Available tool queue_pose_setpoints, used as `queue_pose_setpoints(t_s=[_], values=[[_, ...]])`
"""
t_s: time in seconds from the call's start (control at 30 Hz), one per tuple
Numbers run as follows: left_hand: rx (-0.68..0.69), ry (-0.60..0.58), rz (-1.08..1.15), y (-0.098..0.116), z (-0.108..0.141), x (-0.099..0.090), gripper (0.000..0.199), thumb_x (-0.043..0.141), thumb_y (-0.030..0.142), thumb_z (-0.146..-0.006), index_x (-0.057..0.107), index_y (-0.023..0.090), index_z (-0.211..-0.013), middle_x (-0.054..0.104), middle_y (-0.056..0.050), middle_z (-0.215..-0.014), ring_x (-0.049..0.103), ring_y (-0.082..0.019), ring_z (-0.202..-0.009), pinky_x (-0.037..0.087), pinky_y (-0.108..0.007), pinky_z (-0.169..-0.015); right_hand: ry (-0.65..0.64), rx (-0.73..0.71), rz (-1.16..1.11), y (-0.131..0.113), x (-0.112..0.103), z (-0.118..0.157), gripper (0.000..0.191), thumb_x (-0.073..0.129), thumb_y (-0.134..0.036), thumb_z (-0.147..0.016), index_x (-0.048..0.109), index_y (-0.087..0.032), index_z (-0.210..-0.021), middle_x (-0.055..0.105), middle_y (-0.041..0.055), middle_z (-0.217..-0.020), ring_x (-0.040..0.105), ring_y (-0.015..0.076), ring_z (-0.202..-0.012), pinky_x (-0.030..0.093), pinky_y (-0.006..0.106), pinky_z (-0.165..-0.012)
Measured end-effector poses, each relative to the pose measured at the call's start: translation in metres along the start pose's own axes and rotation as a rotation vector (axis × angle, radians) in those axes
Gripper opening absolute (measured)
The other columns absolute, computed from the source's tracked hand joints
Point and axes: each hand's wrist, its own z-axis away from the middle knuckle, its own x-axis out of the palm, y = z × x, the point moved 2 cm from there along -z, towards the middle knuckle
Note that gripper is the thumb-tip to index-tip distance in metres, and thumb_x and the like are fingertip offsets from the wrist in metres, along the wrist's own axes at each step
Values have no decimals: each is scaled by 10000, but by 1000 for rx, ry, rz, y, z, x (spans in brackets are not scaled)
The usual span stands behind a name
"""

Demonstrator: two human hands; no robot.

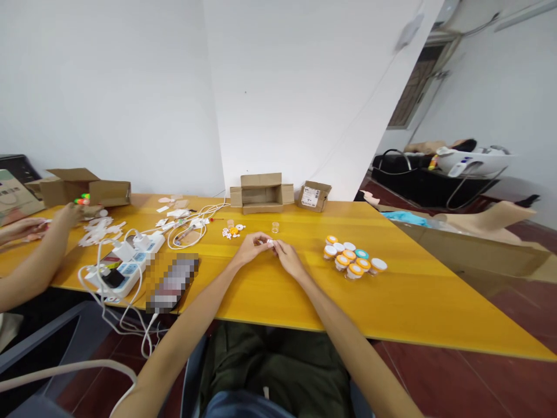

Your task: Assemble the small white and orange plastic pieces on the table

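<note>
My left hand [253, 247] and my right hand [286, 255] meet over the middle of the table, fingers closed from both sides on a small white piece [270, 242]. Its exact kind is too small to make out. Just beyond them stands a small clear cup [275, 227]. To the left of my hands lies a cluster of small white and orange parts [234, 231], with another clear cup [230, 223] behind it. Several small clear jars with orange, white and teal lids [349, 255] stand grouped to the right of my right hand.
Two cardboard boxes [261, 198] [313, 196] stand by the wall. On the left are a power strip [138, 264], tangled white cables [191, 225], a blurred phone [173, 283] and white scraps [102, 231]. A co-worker's arms [41, 264] reach over the table at far left.
</note>
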Motion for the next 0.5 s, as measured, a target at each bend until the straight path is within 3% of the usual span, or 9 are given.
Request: queue_pose_setpoints(t_s=[0.5], values=[[-1,-19,0,1,0,2,337,807,477,-722,770,193,-900,776,-51,-894,693,-193,-849,514,-304,-805,42,15,32,2,-2,0,472,359,-616,-933,482,-266,-642,574,5,-587,545,206,-589,431,311,-599]])
